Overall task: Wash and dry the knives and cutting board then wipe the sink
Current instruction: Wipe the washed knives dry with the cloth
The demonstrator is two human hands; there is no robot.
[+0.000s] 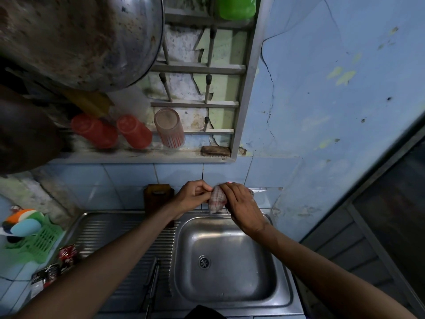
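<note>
Checked cloth [215, 200] pinched btwn L hand [192, 197] & R hand [241, 204], fingers curled, above sink [281, 293] back edge.

A steel sink [234, 293] with a ribbed drainboard is set into the tiled surface [13, 293]. A green basket [43, 242] of sponges and some packets [66, 252] are seen on the surface at left.

The sink [226, 256] basin lies open below both arms. A dark knife [153, 280] lies on the drainboard [108, 231]; a brown cutting board [158, 196] leans at the back wall.
</note>
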